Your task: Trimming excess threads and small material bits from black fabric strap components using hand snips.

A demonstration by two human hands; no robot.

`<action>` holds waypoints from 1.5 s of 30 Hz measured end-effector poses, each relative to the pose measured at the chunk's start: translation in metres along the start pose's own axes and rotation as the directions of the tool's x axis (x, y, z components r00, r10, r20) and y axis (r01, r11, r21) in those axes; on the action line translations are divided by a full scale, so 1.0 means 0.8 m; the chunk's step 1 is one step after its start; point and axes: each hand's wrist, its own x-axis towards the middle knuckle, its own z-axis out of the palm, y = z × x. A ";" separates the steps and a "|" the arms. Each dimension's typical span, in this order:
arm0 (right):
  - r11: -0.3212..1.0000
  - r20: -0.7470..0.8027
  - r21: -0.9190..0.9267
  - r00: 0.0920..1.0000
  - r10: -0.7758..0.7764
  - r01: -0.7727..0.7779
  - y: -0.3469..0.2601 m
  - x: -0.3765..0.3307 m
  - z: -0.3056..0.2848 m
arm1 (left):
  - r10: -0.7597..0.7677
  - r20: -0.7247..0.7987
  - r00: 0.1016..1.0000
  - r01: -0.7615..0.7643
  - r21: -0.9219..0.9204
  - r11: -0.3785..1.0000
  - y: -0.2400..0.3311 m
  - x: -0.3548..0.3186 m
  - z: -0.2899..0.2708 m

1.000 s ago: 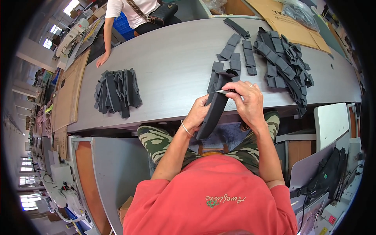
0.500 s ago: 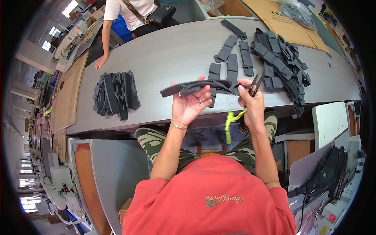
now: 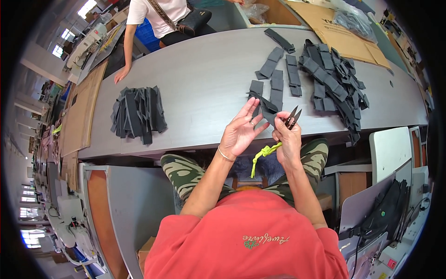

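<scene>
My right hand (image 3: pixel 288 142) is closed around a pair of dark thread snips (image 3: pixel 293 116), blades pointing up and away. A knotted yellow-green cord (image 3: pixel 265 151) dangles from that hand. Between its thumb and fingers it also pinches one end of a dark grey fabric strip (image 3: pixel 268 114). Palm up, my left hand (image 3: pixel 239 136) has its fingers spread, with fingertips beside the strip; whether they touch it I cannot tell. Just beyond lie several loose grey strips (image 3: pixel 276 86), one partly behind the held piece.
A neat bundle of grey strips (image 3: pixel 138 115) lies on the grey table (image 3: pixel 195 69) at left. To the right is a tangled heap of folded strips (image 3: pixel 331 76), near flattened cardboard (image 3: pixel 334 28). Across the table, a person's hand (image 3: pixel 122 74) rests on its edge.
The held strip, stretched across my left palm before, now hangs bunched near my right hand. Both hands have come closer together and nearer to me.
</scene>
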 end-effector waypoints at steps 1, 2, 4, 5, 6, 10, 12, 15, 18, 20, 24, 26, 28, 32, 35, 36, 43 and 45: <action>1.000 -0.007 0.012 1.000 0.021 -0.020 0.002 -0.003 0.002 | -0.014 -0.080 0.997 0.007 -0.089 0.996 0.003 -0.003 0.003; 0.999 0.005 0.010 0.999 0.031 -0.031 0.007 -0.005 0.002 | -0.001 -0.089 0.996 -0.007 -0.089 0.996 -0.001 -0.003 -0.010; 0.998 0.052 0.056 0.998 0.033 -0.036 0.017 -0.006 0.006 | 0.014 -0.185 0.983 -0.036 -0.119 0.992 -0.007 -0.001 -0.036; 0.999 0.009 0.025 1.000 0.028 -0.028 0.014 -0.009 0.007 | -0.020 -0.167 0.986 -0.003 -0.138 0.990 -0.016 0.001 -0.035; 1.000 -0.009 -0.009 1.000 0.021 -0.021 0.011 -0.010 0.001 | -0.085 -0.165 0.983 0.047 -0.223 0.974 -0.027 0.004 -0.030; 0.998 0.088 -0.055 0.996 0.005 -0.001 0.011 -0.011 -0.013 | -0.130 -0.020 0.991 0.123 -0.196 0.973 -0.027 0.002 -0.003; 0.997 0.127 -0.080 0.991 0.030 -0.020 0.016 -0.015 -0.009 | -0.122 0.026 0.992 0.125 -0.234 0.964 -0.022 -0.001 -0.003; 0.983 0.143 -0.171 0.986 0.085 -0.060 0.014 -0.021 -0.003 | -0.101 -0.018 0.995 0.097 -0.154 0.983 -0.006 -0.011 0.003; 0.978 0.198 -0.201 0.976 0.095 -0.054 0.015 -0.021 -0.005 | 0.027 -0.016 1.000 -0.028 -0.081 0.996 0.002 -0.004 -0.005; 0.925 0.234 -0.371 0.957 0.172 -0.076 0.014 -0.024 -0.012 | 0.059 -0.120 0.991 -0.065 -0.045 0.997 0.010 -0.005 -0.003; 0.845 0.385 -0.534 0.876 0.290 -0.045 0.003 -0.028 -0.005 | 0.127 -0.185 0.975 -0.114 0.078 0.990 0.023 -0.008 -0.001; 0.782 0.418 -0.621 0.865 0.277 0.050 0.003 -0.026 -0.014 | 0.155 -0.201 0.967 -0.135 0.113 0.984 0.035 -0.013 -0.001; 0.838 0.403 -0.536 0.903 0.152 0.098 0.003 -0.026 -0.014 | 0.169 -0.209 0.963 -0.148 0.116 0.982 0.040 -0.017 0.005; 0.774 0.340 -0.619 0.933 0.116 0.130 -0.025 -0.026 -0.006 | 0.157 -0.203 0.967 -0.118 0.191 0.975 0.035 -0.020 0.007; 0.726 0.334 -0.662 0.941 0.063 0.186 -0.034 -0.024 0.005 | 0.157 -0.219 0.963 -0.081 0.319 0.944 0.028 -0.017 0.001; 0.709 0.369 -0.664 0.929 0.033 0.238 -0.036 -0.022 0.008 | 0.160 -0.216 0.963 -0.074 0.360 0.930 0.031 -0.020 0.001; 0.643 0.467 -0.629 0.874 -0.136 0.436 -0.041 -0.019 0.015 | 0.199 -0.216 0.956 -0.063 0.512 0.856 0.033 -0.025 0.006; 0.593 0.499 -0.631 0.847 -0.183 0.500 -0.041 -0.020 0.017 | 0.202 -0.215 0.955 -0.058 0.537 0.842 0.031 -0.025 0.006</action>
